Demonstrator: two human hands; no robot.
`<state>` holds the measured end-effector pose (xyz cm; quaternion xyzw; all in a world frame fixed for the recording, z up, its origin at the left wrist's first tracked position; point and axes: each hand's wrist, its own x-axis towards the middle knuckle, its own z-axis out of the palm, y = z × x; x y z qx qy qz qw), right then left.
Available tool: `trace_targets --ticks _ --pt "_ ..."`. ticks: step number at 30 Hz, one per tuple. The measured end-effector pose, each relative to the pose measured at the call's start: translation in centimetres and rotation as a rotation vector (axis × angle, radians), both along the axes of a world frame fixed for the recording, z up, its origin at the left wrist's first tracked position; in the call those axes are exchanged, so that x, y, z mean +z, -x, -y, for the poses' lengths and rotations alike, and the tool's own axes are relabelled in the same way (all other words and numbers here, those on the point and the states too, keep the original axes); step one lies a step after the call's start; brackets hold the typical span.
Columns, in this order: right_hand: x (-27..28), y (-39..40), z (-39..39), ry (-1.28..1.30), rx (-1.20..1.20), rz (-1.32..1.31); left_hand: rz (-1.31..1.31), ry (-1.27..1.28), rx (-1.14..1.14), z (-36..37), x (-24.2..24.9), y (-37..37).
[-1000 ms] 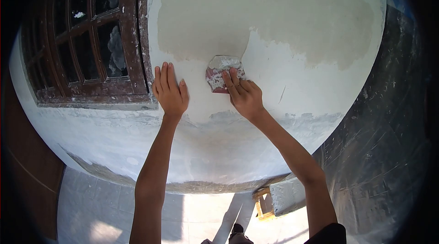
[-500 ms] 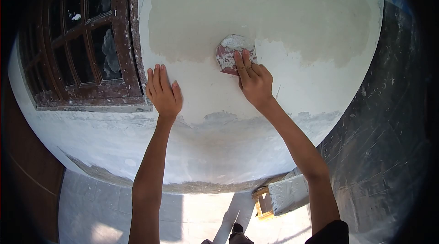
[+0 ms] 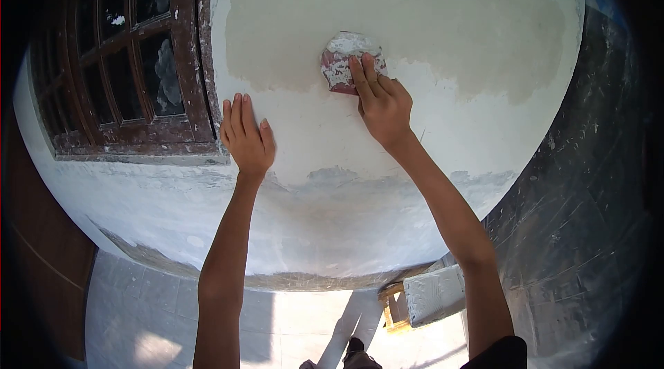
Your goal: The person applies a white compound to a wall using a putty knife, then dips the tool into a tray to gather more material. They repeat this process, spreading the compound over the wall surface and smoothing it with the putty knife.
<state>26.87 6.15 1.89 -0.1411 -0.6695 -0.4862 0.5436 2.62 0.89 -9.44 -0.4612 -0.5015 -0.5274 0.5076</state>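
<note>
My right hand [image 3: 385, 107] grips a reddish putty scraper [image 3: 340, 68] smeared with white filler, its flat face against the wall [image 3: 325, 137]. Two fingers press on the scraper's face; the thumb is hidden behind the hand. The scraper sits at the lower border of a greyish damp-looking patch [image 3: 394, 9] on the pale wall. My left hand [image 3: 247, 139] lies flat on the wall just right of the window's lower corner, fingers stretched upward, holding nothing.
A brown wooden window [image 3: 181, 58] with dark panes is on the left. Below the wall lies a tiled floor [image 3: 145, 307]. A putty-smeared block on a wooden frame [image 3: 434, 293] stands near my right forearm. A dark surface [image 3: 574, 210] runs along the right.
My right hand has slid the scraper a short way up the wall. The left hand stays on the same spot.
</note>
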Motion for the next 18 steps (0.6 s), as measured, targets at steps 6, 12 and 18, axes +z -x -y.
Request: trace_targets --ticks 6,12,18 --pt "-6.1 -1.2 3.4 0.208 0.119 0.081 0.003 0.011 0.015 0.2 -0.3 -0.1" --pt "3.9 -0.8 4.7 -0.026 0.075 -0.149 0.006 0.001 0.011 -0.1 -0.1 0.0" --pt "-2.1 1.4 0.8 0.034 0.006 0.006 0.002 0.007 0.012 -0.1 -0.1 0.0"
